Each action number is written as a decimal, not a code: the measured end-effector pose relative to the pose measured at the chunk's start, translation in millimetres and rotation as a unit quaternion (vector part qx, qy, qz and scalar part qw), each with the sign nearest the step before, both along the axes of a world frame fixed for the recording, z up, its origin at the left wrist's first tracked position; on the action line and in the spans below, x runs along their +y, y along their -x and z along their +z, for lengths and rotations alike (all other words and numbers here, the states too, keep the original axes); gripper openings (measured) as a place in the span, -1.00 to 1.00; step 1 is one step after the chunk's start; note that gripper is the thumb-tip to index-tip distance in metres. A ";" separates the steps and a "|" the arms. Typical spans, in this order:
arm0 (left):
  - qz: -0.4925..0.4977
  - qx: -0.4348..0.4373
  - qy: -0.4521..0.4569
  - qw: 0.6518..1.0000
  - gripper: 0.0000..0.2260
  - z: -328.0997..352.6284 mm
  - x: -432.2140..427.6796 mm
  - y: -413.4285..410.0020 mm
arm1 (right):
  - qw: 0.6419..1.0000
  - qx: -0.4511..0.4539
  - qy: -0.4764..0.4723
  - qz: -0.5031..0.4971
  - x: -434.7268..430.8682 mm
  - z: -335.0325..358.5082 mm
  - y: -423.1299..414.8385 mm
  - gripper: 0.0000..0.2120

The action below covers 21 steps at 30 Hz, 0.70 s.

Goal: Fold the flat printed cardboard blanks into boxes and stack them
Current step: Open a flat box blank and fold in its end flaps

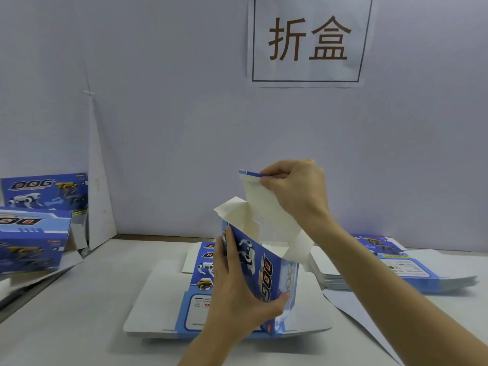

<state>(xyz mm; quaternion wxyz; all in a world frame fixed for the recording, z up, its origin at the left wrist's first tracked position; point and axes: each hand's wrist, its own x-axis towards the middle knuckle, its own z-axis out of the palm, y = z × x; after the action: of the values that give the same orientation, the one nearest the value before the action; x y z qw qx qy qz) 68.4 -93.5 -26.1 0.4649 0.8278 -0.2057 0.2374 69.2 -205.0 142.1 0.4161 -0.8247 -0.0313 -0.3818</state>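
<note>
We record one half-formed blue printed cardboard box (pixel 266 270) standing on end at the centre of the white table (pixel 66 326). Its open mouth faces upward and its white inner faces show. The left hand (pixel 237 294) grips the box round its printed front, fingers up the left edge and thumb against the right corner. The right hand (pixel 298 191) pinches the upper edge of the long white-backed top flap (pixel 264 202), which stands raised above the mouth. A smaller white side flap (pixel 232 210) juts out to the left of it.

The lower end of the box sits over a centre pile of flat blue-and-white blanks (pixel 163 307) lying on the table; we cannot tell whether it presses on them. A second pile of flat blanks (pixel 401 270) lies to the right, beyond the right forearm, apart from the box.

At the far left a finished blue box (pixel 31 241) stands near the table edge. A rear finished box (pixel 47 191) stands upright behind it against the pale wall (pixel 171 114). A white paper sign (pixel 307 40) bearing two dark characters in a ruled frame is fixed to the wall above.
</note>
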 end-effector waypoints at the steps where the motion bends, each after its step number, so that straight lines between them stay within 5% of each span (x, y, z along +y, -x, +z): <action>1: -0.001 -0.001 -0.001 1.000 0.19 -1.0 0.4 -0.4 | 1.000 0.002 0.012 0.007 1.7 0.3 1.3 -0.88; 5: -0.005 -0.020 0.013 1.000 0.19 -3.9 2.1 0.2 | 0.998 -0.012 0.001 0.059 -7.6 -2.6 10.3 -0.73; 9: 0.003 0.009 0.102 0.995 0.18 5.6 4.4 2.1 | 0.965 -0.202 -0.155 0.055 -28.4 -57.6 34.2 -0.65; 12: 0.031 0.040 0.194 0.980 0.25 16.7 8.0 4.5 | 0.986 -0.059 -0.059 0.144 -36.0 -124.8 40.3 -0.35; 15: 0.021 0.045 0.189 0.981 0.18 17.0 3.5 6.7 | 0.970 0.095 0.018 0.223 -36.2 -173.0 26.8 -0.03; 21: -0.090 0.148 0.200 0.964 -0.23 -8.1 13.5 -16.7 | 0.914 0.156 -0.246 0.284 -49.1 -192.1 8.3 0.04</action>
<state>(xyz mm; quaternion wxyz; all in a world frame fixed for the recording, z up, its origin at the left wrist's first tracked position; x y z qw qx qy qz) 85.1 -80.0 -34.2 0.6655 0.7220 -0.1566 0.1058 61.0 -254.1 -50.0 0.6959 -0.7020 -0.1039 -0.1097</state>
